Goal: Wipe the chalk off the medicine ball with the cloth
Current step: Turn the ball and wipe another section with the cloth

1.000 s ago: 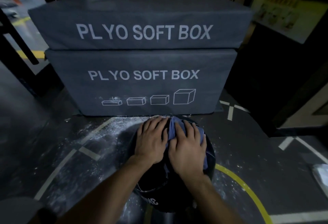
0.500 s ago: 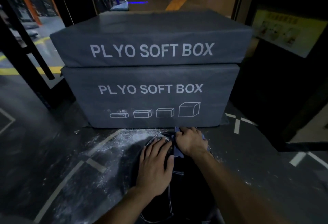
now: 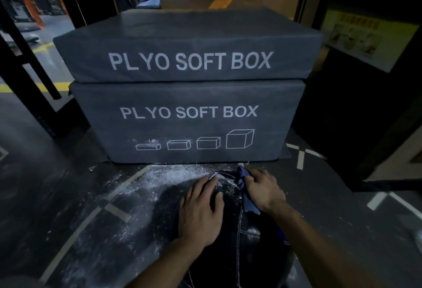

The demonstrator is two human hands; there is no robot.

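Note:
A black medicine ball with white stitching sits on the dark floor right below me, with chalk streaks near its far top. My left hand lies flat on the ball's left top, fingers spread. My right hand grips a bunched blue cloth against the ball's far right side. Part of the cloth hangs down under that hand. The ball's lower half is hidden by my forearms.
Two stacked grey plyo soft boxes stand just beyond the ball. White chalk dust is scattered on the floor to the left. A black rack post stands at the far left. A dark wall closes the right side.
My right hand has moved from beside the left hand to the ball's far right side with the cloth, now bunched. The left hand slid a little nearer me. The view tilted up.

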